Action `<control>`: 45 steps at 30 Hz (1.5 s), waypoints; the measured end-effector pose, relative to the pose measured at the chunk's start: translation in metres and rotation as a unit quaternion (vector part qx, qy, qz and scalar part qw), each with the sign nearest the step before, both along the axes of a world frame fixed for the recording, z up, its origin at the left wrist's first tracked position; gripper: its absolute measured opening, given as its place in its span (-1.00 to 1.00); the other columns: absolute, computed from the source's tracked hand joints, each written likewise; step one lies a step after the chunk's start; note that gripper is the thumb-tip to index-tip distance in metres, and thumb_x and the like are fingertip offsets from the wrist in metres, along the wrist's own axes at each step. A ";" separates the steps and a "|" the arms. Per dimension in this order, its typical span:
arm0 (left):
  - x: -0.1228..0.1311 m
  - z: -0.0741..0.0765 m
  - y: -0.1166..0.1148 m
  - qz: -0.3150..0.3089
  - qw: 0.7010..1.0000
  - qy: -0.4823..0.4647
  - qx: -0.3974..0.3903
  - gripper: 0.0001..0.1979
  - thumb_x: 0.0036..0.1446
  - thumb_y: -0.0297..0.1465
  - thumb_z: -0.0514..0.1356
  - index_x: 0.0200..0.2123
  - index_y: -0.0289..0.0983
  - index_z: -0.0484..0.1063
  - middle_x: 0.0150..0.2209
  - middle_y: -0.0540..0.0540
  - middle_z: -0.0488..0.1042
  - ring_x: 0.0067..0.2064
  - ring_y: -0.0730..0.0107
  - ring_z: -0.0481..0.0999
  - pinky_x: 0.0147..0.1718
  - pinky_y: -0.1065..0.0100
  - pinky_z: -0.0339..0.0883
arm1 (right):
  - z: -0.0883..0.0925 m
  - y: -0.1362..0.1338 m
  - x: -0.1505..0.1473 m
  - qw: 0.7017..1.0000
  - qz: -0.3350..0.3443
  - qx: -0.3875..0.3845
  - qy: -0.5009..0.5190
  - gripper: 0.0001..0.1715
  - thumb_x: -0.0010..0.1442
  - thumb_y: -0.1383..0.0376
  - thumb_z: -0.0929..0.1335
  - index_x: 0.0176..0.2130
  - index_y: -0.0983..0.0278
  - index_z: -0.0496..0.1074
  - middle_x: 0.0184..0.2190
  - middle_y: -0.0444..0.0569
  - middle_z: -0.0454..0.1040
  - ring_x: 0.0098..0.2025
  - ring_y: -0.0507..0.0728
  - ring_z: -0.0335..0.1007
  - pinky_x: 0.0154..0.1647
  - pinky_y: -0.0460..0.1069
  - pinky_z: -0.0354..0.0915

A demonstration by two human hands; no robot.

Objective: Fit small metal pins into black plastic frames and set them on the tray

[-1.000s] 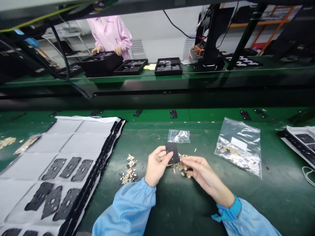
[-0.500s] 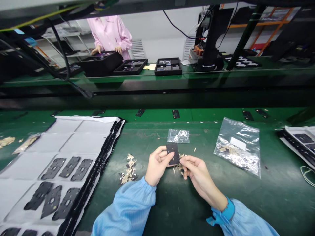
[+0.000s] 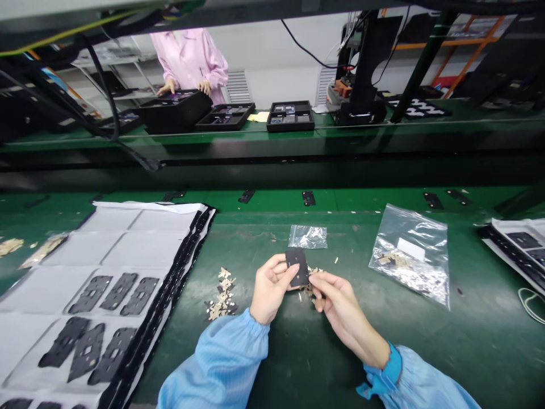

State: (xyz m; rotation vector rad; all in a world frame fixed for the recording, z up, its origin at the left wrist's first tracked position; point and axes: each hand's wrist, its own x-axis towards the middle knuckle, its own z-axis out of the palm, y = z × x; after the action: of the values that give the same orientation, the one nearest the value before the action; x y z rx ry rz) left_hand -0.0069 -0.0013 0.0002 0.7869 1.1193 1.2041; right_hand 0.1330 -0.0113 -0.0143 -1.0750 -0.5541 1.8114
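A flat black plate with small holes is held up over the bench by my left hand, thumb on its face and fingers behind. At the plate's lower right edge, my right hand has thumb and forefinger pinched together; whatever is between them is too small to make out. Behind the hands lies a heap of small tan and metallic pieces, partly hidden. To the left is another pile of small tan and black pieces.
White padded sheets with several black plates lie at left. A small clear bag and a larger bag of small parts lie beyond the hands. On the green strip behind are more black plates. A person in pink handles black trays across the bench.
Both hands stay close together at the plate with almost no movement. The plates on the green strip have shifted slightly to the right.
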 end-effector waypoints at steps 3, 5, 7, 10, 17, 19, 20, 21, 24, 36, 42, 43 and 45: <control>0.001 0.000 -0.001 0.005 1.000 -0.007 0.003 -0.66 -0.03 -0.32 0.30 -0.19 -0.33 0.37 -0.30 -0.16 0.59 -0.33 0.26 0.60 -0.41 0.37 0.51 | -0.001 0.000 0.000 1.000 -0.002 -0.002 0.001 -0.73 -0.11 0.20 0.51 -0.42 0.33 0.52 -0.68 -0.22 0.24 -0.68 -0.11 0.08 -0.73 -0.19 0.16; 0.001 0.000 -0.001 0.004 1.000 -0.008 0.003 -0.66 -0.03 -0.32 0.30 -0.19 -0.33 0.37 -0.29 -0.16 0.59 -0.32 0.25 0.60 -0.40 0.36 0.51 | -0.001 0.000 0.001 1.000 0.002 0.000 0.004 -0.75 -0.09 0.21 0.51 -0.41 0.34 0.52 -0.67 -0.21 0.25 -0.68 -0.10 0.08 -0.73 -0.19 0.16; 0.000 0.001 -0.001 -0.001 1.000 -0.010 0.001 -0.65 -0.04 -0.31 0.31 -0.18 -0.33 0.37 -0.30 -0.17 0.59 -0.33 0.25 0.60 -0.40 0.36 0.51 | -0.001 0.000 0.002 1.000 0.010 0.003 0.006 -0.76 -0.07 0.22 0.50 -0.40 0.34 0.52 -0.66 -0.20 0.26 -0.66 -0.10 0.09 -0.74 -0.20 0.16; -0.002 0.002 0.000 -0.011 1.000 -0.014 -0.005 -0.63 -0.06 -0.30 0.32 -0.18 -0.33 0.37 -0.30 -0.17 0.59 -0.35 0.26 0.60 -0.42 0.37 0.50 | 0.001 0.001 0.004 1.000 0.027 0.008 0.001 -0.76 -0.08 0.22 0.50 -0.43 0.34 0.50 -0.64 -0.19 0.28 -0.63 -0.08 0.13 -0.74 -0.20 0.18; 0.001 0.000 -0.002 0.003 1.000 -0.010 0.011 -0.68 -0.01 -0.34 0.29 -0.18 -0.33 0.37 -0.27 -0.18 0.59 -0.32 0.27 0.59 -0.41 0.38 0.50 | 0.007 -0.001 0.000 0.999 0.001 0.036 -0.041 -0.69 -0.14 0.20 0.52 -0.41 0.32 0.47 -0.61 -0.18 0.28 -0.59 -0.04 0.15 -0.74 -0.17 0.29; 0.001 -0.001 -0.002 0.005 1.000 -0.004 0.016 -0.70 0.01 -0.35 0.28 -0.18 -0.33 0.37 -0.28 -0.17 0.59 -0.33 0.30 0.59 -0.43 0.42 0.49 | 0.008 -0.003 -0.001 0.998 0.000 0.035 -0.043 -0.66 -0.16 0.21 0.53 -0.37 0.32 0.47 -0.61 -0.19 0.29 -0.59 -0.04 0.16 -0.73 -0.16 0.31; 0.001 -0.001 -0.002 0.005 1.000 -0.003 0.016 -0.70 0.01 -0.35 0.28 -0.18 -0.33 0.37 -0.28 -0.17 0.58 -0.33 0.31 0.59 -0.43 0.44 0.49 | 0.009 -0.003 -0.001 0.998 0.001 0.035 -0.043 -0.65 -0.16 0.21 0.53 -0.36 0.32 0.46 -0.61 -0.19 0.29 -0.59 -0.04 0.16 -0.73 -0.16 0.31; 0.001 -0.001 -0.001 0.006 1.000 -0.003 0.017 -0.70 0.01 -0.35 0.27 -0.18 -0.33 0.37 -0.28 -0.17 0.58 -0.33 0.32 0.59 -0.44 0.44 0.49 | 0.010 -0.004 -0.001 0.999 0.003 0.034 -0.042 -0.65 -0.16 0.21 0.53 -0.35 0.32 0.46 -0.60 -0.19 0.29 -0.59 -0.04 0.16 -0.73 -0.16 0.31; 0.001 0.000 -0.001 0.007 1.000 -0.009 0.019 -0.71 0.02 -0.36 0.27 -0.17 -0.34 0.37 -0.28 -0.16 0.58 -0.34 0.33 0.59 -0.42 0.44 0.49 | 0.013 -0.004 0.001 0.999 0.011 0.034 -0.036 -0.68 -0.10 0.21 0.51 -0.35 0.32 0.47 -0.58 -0.17 0.29 -0.56 -0.03 0.18 -0.73 -0.16 0.31; 0.000 0.003 -0.005 -0.051 0.996 -0.075 0.014 -0.73 0.06 -0.38 0.24 -0.16 -0.31 0.34 -0.26 -0.15 0.55 -0.38 0.41 0.55 -0.50 0.50 0.44 | 0.013 0.005 0.015 0.986 0.148 -0.011 0.076 -0.73 0.04 0.26 0.45 -0.22 0.28 0.43 -0.41 -0.10 0.38 -0.52 -0.04 0.30 -0.75 -0.23 0.26; 0.006 0.000 -0.004 0.003 0.987 -0.159 0.030 -0.83 0.09 -0.43 0.21 -0.21 -0.29 0.36 -0.24 -0.09 0.49 -0.14 0.35 0.49 -0.12 0.32 0.35 | 0.013 -0.001 0.003 0.989 0.083 0.082 0.089 -0.70 0.14 0.19 0.38 -0.15 0.28 0.38 -0.39 -0.05 0.45 -0.30 0.08 0.43 -0.46 -0.09 0.44; 0.007 -0.001 -0.004 0.012 0.985 -0.171 0.030 -0.83 0.10 -0.43 0.21 -0.21 -0.29 0.37 -0.24 -0.09 0.48 -0.13 0.35 0.48 -0.09 0.32 0.32 | 0.013 -0.002 0.001 0.990 0.068 0.102 0.069 -0.68 0.10 0.21 0.41 -0.14 0.27 0.38 -0.36 -0.04 0.46 -0.27 0.09 0.43 -0.39 -0.06 0.45; 0.008 -0.003 -0.005 0.008 0.984 -0.176 0.032 -0.85 0.11 -0.42 0.19 -0.21 -0.29 0.37 -0.24 -0.09 0.46 -0.14 0.36 0.46 -0.07 0.30 0.28 | 0.010 -0.002 -0.001 0.991 0.032 0.125 0.017 -0.68 0.03 0.27 0.46 -0.19 0.28 0.41 -0.36 -0.05 0.47 -0.31 0.08 0.44 -0.35 -0.05 0.44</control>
State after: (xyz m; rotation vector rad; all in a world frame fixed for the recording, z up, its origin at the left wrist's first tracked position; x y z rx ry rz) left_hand 0.0008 -0.0060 -0.0030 0.5853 0.8009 1.3370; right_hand 0.1319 -0.0132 -0.0038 -0.8627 -0.7801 1.7579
